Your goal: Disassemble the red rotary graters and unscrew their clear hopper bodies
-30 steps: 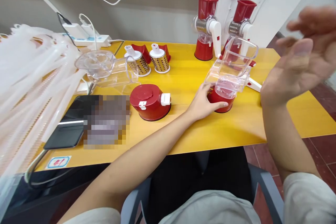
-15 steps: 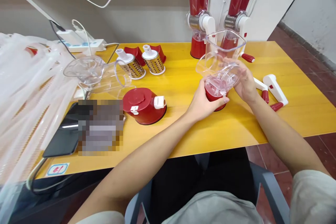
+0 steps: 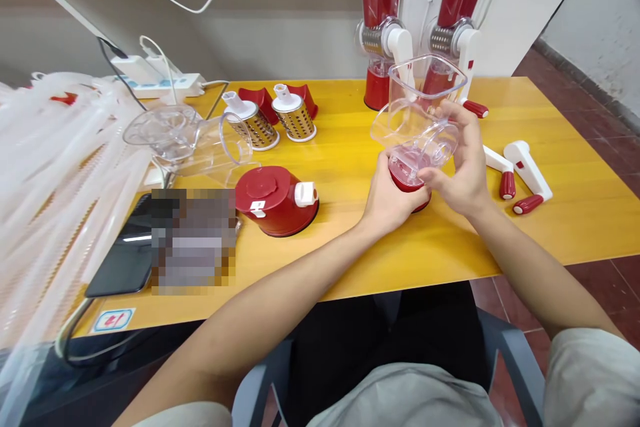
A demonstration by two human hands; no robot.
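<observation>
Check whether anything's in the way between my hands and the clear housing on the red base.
Nothing visible is in the way. Your left hand grips the red base, and your right hand is directly on the clear housing. The white crank handles lie to the housing's right, outside that space.

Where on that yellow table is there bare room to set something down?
Free patches on the yellow table: between the white-knobbed red base and the left hand; between the metal drums and the standing graters; and at the right end, beyond the loose white cranks. Crowded: the left end, with plastic strips and a phone.
</observation>
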